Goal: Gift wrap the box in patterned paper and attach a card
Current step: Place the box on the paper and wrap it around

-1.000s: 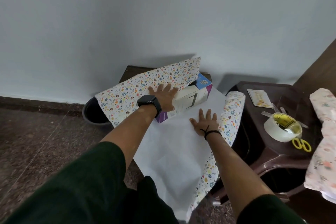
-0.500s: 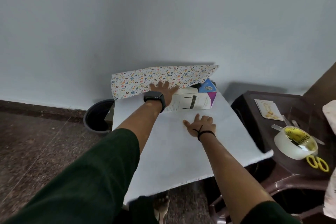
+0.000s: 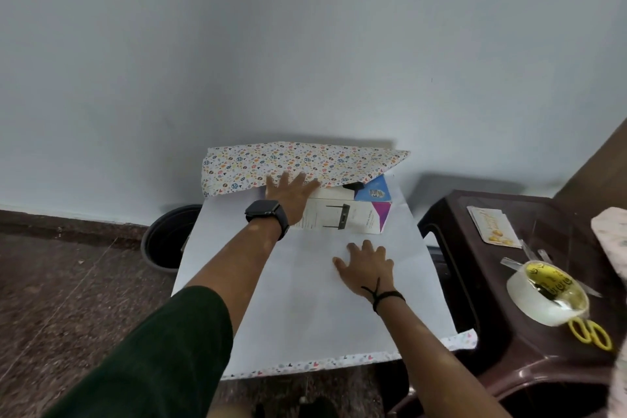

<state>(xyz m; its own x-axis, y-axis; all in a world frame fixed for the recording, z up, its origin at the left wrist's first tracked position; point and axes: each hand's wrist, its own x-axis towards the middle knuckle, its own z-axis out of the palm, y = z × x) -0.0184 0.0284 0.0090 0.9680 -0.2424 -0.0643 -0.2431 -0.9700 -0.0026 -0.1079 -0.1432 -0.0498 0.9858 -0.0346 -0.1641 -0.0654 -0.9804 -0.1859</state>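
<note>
A white box (image 3: 353,215) with a blue and purple end lies near the far edge of the patterned wrapping paper (image 3: 298,302), which is spread white side up. The paper's far flap (image 3: 298,163) is folded toward me and hangs over the box, showing its coloured print. My left hand (image 3: 288,195) rests flat on the box top with its fingertips under that flap. My right hand (image 3: 368,268) presses flat on the white paper just in front of the box. A small card (image 3: 493,224) lies on the brown stool to the right.
A brown plastic stool (image 3: 529,343) at right carries a roll of clear tape (image 3: 546,295), yellow-handled scissors (image 3: 592,334) and cut tape strips. A dark round bin (image 3: 166,237) stands at left against the white wall. Floral cloth shows at the right edge.
The paper, skewed a second ago, now lies square in front of me. The far flap has come down lower over the box. Both hands stay flat in nearly the same places.
</note>
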